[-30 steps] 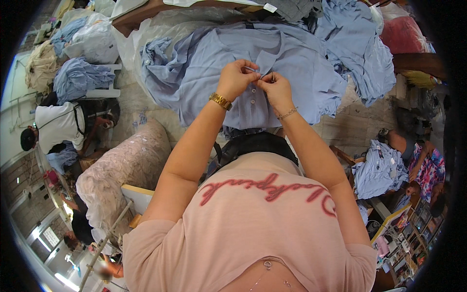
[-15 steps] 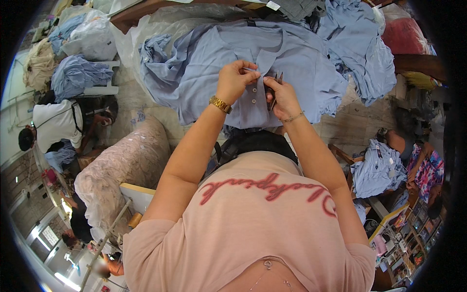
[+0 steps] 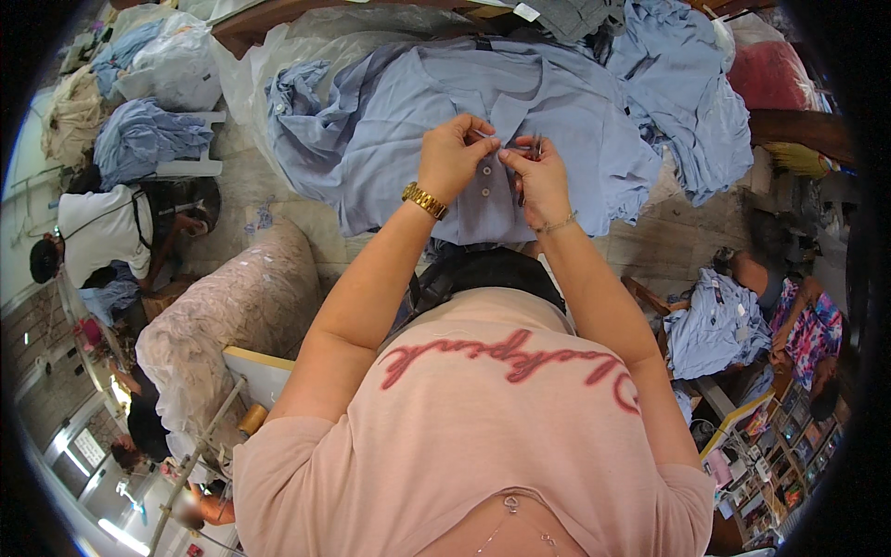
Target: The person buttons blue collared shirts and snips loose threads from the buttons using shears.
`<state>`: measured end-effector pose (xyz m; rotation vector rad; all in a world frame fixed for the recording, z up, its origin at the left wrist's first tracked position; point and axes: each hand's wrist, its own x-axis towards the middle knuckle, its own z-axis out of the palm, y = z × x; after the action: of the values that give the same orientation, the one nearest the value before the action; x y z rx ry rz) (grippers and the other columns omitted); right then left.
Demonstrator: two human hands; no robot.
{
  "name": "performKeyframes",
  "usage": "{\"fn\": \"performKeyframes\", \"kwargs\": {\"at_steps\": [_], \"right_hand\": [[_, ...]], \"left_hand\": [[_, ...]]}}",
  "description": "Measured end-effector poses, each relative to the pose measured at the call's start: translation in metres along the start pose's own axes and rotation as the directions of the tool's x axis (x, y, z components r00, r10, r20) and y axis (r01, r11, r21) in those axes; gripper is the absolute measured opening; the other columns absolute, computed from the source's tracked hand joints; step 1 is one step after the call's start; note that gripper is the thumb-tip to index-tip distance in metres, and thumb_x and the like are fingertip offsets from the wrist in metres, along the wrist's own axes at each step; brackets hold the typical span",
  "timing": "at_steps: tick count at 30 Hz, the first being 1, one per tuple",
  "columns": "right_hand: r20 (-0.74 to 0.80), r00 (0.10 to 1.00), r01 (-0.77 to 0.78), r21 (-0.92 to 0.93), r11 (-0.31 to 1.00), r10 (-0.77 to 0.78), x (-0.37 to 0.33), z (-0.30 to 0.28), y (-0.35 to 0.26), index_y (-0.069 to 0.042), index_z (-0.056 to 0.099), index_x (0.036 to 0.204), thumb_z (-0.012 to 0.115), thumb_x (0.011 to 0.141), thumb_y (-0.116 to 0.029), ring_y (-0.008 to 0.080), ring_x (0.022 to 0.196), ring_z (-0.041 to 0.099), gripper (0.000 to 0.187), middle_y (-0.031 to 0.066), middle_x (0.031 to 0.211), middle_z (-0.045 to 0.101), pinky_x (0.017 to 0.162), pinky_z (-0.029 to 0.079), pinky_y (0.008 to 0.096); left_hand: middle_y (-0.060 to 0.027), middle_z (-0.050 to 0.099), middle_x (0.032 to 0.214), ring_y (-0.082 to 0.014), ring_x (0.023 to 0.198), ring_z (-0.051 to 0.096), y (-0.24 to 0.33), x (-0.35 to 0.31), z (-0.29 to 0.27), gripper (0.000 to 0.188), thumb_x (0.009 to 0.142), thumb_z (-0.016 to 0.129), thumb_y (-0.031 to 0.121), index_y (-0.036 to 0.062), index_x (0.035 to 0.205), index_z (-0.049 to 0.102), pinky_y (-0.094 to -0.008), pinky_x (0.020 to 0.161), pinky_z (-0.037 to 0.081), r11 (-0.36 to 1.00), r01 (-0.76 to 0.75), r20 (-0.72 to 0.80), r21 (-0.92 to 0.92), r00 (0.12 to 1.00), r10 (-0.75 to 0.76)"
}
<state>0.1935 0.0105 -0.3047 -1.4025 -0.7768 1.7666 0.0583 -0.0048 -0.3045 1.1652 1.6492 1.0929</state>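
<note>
Blouse: lt-blue button-front blouse [image 3: 399, 121], spread creased in front of wearer, neckline away; buttons [image 3: 485, 182] run down placket.
L hand [image 3: 452, 156]: thumb + index almost meeting at placket; can't tell from my end if they pinch cloth or thread.
R hand [image 3: 541, 178]: over blouse, fingers curled round small thread snips [image 3: 536, 144], blades up past index; thumb near L fingertips.
Surface: I get clear plastic sheet [image 3: 251, 107] along blouse's L edge, brown wood edge [image 3: 246, 31] beyond; support under cloth hidden.
Floor: grey tiles [image 3: 645, 246].
Rm, L side: bulging sack [image 3: 232, 288] of pale cloth, blue garment pile [image 3: 148, 139] on wht stool [image 3: 190, 168], co-worker in wht top [image 3: 104, 230].
Rm, R side: person in multicolour print [image 3: 806, 320] by blue garments [image 3: 715, 325].
</note>
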Motion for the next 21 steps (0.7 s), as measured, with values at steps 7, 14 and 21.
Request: {"fn": "performKeyframes", "kwargs": {"at_steps": [7, 14, 21], "right_hand": [[-0.001, 1.0, 0.0, -0.026, 1.0, 0.0, 0.002, -0.002, 0.003, -0.003, 0.045, 0.096, 0.066, 0.068, -0.003, 0.0056, 0.047, 0.043, 0.035, 0.0028, 0.072, 0.054, 0.038, 0.033, 0.018], [-0.014, 0.999, 0.039, -0.054, 0.998, -0.04, 0.0, 0.001, 0.0, -0.002, 0.044, 0.098, 0.064, 0.069, -0.003, 0.0064, 0.051, 0.046, 0.035, 0.0032, 0.072, 0.055, 0.04, 0.034, 0.0184], [-0.009, 0.985, 0.169, -0.2, 0.965, -0.174, 0.0, 0.006, -0.003, -0.003, 0.044, 0.098, 0.065, 0.069, -0.003, 0.0049, 0.058, 0.048, 0.036, 0.0013, 0.072, 0.055, 0.047, 0.037, 0.0171]], "left_hand": [[-0.0061, 0.061, 0.068, -0.0112, 0.06, 0.057, -0.005, 0.001, -0.001, 0.017, 0.07, 0.065, 0.009, 0.0011, 0.084, 0.06, -0.0233, 0.055, 0.044, 1.0, 0.007, 0.006, 0.012, 1.0, -0.007], [-0.0075, 0.063, 0.071, -0.0103, 0.063, 0.058, 0.004, 0.001, -0.002, 0.021, 0.071, 0.064, 0.008, 0.002, 0.091, 0.06, -0.0229, 0.056, 0.045, 0.999, 0.003, 0.073, 0.036, 0.997, -0.006], [-0.0128, 0.063, 0.072, -0.017, 0.06, 0.061, 0.013, -0.003, 0.001, 0.021, 0.073, 0.061, 0.009, 0.0045, 0.093, 0.06, -0.0255, 0.055, 0.046, 0.972, -0.131, 0.052, 0.197, 0.991, 0.123]]}}
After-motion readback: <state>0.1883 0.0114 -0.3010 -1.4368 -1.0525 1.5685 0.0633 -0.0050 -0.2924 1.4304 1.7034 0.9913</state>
